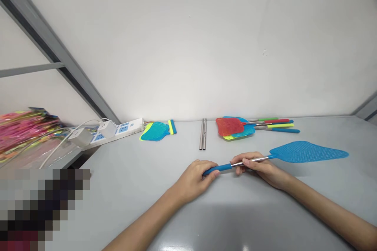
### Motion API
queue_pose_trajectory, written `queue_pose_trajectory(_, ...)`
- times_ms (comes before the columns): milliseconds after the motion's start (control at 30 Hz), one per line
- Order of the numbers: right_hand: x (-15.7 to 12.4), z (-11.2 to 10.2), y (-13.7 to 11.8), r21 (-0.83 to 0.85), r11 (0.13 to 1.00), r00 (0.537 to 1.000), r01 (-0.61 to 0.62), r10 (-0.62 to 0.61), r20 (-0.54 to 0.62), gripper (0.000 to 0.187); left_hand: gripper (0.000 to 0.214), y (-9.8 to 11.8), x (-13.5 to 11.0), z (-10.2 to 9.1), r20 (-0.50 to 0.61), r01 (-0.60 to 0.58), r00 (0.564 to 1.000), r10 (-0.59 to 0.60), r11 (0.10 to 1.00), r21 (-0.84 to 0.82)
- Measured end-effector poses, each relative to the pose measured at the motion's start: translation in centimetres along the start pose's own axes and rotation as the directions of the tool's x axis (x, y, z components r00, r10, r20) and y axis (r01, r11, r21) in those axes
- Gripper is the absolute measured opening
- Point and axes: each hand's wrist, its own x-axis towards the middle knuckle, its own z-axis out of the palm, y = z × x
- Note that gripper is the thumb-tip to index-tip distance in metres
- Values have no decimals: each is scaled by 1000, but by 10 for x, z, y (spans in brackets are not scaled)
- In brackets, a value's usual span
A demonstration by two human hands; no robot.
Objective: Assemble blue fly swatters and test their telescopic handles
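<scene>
"What's nearest?"

"The grey tabletop [224,219]."

"Why both hands on that fly swatter [306,152]?"

"Seemingly to steady its length: the left hand [193,180] curls closed around the blue grip [225,167], the right hand's [265,170] fingers [240,163] pinch the steel shaft [263,159], and the mesh head [306,152] lies on the table."

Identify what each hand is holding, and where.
Both hold one blue plastic fly swatter with a steel shaft: the left hand around its blue handle, the right hand on the shaft.
</scene>
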Motion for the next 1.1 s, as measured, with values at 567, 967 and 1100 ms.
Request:
queue_pose_trajectory(567, -7, 18, 4, 193, 953, 972, -234, 236, 11, 52, 28, 18, -17, 11, 40, 62, 997, -68, 988, 139)
queue_pose_trajectory(967, -24, 49, 10, 341, 891, 950, -301, 310, 30, 43, 30, 39, -33, 18, 197, 200, 968, -156, 953, -228)
queue_pose_trajectory(1100, -28, 53, 13, 335, 886, 944, -321, 328, 37, 42, 36, 45, -34, 27, 232, 316, 943, -237, 857, -408)
